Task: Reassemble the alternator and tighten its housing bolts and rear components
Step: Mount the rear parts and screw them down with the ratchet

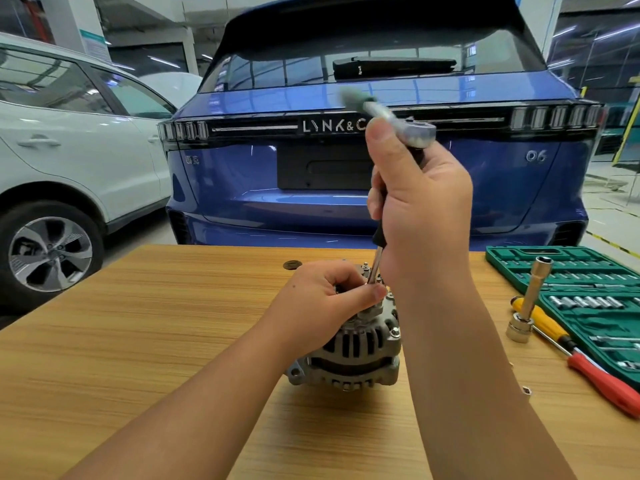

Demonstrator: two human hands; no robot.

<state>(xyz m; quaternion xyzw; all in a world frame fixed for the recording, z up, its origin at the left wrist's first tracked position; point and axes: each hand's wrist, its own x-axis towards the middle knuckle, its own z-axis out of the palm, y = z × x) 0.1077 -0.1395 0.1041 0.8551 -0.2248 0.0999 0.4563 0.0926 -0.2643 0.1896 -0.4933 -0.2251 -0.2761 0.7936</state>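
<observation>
On the table (145, 341), my left hand (325, 299) gripped the alternator (360, 344) top while my right hand (419, 209) clutched the upright ratchet (398, 133).

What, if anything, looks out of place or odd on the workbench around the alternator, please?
A small loose nut lies alone on the wooden table, right of the alternator, outside the green socket case. A socket extension leans across the yellow-handled screwdriver. Nothing looks damaged or spilled.
</observation>
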